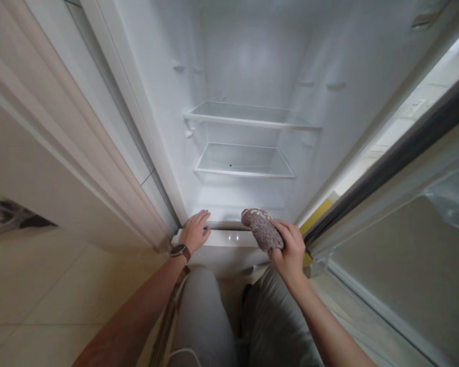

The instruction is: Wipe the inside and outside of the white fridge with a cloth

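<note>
One open fridge [252, 61], two glass shelves [247, 159]
The right hand [291, 251] grips one fuzzy cloth [264, 232]; the left hand [194, 232] rests unclenched, near left.

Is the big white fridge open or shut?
Open: the fridge shows its glass shelves, with the left hand at its lower front edge.

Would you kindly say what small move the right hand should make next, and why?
Probably ease the cloth forward onto the fridge floor: the right hand holds it near the front edge, the floor lies just beyond, and the left hand is off to the side.
</note>
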The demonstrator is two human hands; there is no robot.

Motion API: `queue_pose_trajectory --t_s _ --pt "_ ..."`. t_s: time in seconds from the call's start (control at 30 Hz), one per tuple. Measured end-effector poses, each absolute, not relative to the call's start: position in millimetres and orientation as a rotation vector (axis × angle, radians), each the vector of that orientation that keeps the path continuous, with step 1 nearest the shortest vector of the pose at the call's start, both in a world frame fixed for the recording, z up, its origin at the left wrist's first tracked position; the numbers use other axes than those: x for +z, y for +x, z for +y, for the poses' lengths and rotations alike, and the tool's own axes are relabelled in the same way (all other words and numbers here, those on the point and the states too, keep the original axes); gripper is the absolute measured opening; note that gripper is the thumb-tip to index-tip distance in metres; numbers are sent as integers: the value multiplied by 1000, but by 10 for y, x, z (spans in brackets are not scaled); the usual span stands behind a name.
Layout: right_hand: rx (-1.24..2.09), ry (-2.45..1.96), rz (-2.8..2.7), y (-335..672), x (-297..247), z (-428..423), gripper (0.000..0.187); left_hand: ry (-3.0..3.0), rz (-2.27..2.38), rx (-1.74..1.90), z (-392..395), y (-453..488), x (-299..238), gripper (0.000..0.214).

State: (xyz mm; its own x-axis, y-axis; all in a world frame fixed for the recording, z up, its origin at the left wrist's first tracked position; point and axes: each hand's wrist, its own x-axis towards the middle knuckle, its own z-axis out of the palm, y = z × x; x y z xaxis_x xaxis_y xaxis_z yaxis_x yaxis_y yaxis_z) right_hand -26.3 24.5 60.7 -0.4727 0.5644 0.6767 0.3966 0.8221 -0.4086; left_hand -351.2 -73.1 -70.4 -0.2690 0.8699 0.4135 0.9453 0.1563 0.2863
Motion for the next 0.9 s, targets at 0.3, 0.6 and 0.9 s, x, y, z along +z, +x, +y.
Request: queue_pose_trajectory --t_s 0.3,0.6,0.9 --pt "127 -924 -2710 -1214 480 713 66 -1782 -2261 -776 -730 -3521 -733 55" --pt "246 -1005 -2891 -1724 130 914 91 -1772 -2282 -788 -733 -3505 -715 57" --pt "372 -1101 -2947 -1922 59 1268 77 -1771 -2277 -803 -728 -3496 -718 58"
